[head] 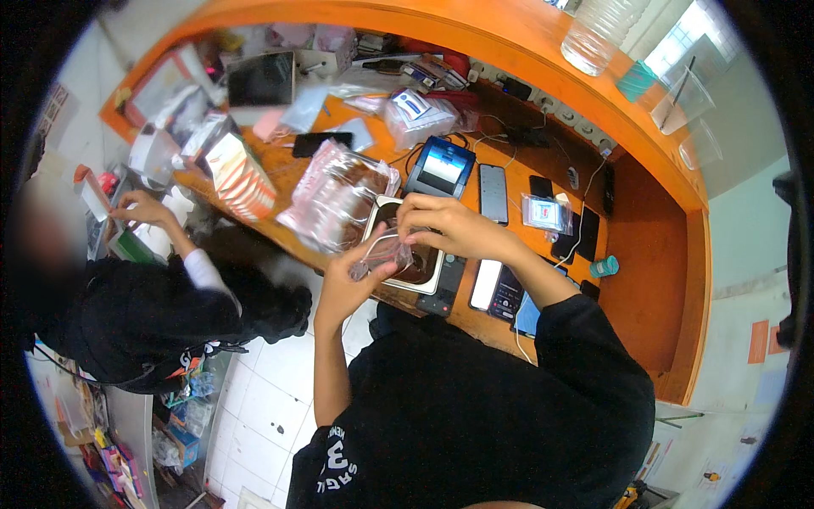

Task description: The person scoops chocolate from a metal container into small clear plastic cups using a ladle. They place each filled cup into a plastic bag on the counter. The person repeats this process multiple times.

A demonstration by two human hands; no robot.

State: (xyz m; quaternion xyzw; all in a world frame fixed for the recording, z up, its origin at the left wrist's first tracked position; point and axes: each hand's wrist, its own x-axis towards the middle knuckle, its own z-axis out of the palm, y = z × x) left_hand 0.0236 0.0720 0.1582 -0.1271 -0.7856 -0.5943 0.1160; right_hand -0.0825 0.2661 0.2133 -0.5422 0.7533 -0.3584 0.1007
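Observation:
My left hand (346, 280) holds a small clear plastic bag (389, 253) from the side, thumb and fingers around it. At the bag's upper right edge, the fingertips of my right hand (442, 223) are pinched together on the plastic. What the bag contains is too blurred to tell. Below both hands is a rectangular pale-rimmed container (439, 280) with dark brown contents (425, 262), partly hidden by my fingers and the bag. Left of it lies a large clear plastic package (337, 191) with brown items inside.
A receipt printer (442, 167), a phone (493, 194) and several more phones lie on the orange table (470, 324). Folded striped paper boxes (238, 178) stand to the left. A co-worker's hand (143, 209) is further left. Plastic cups (680, 102) stand on the upper shelf (521, 28).

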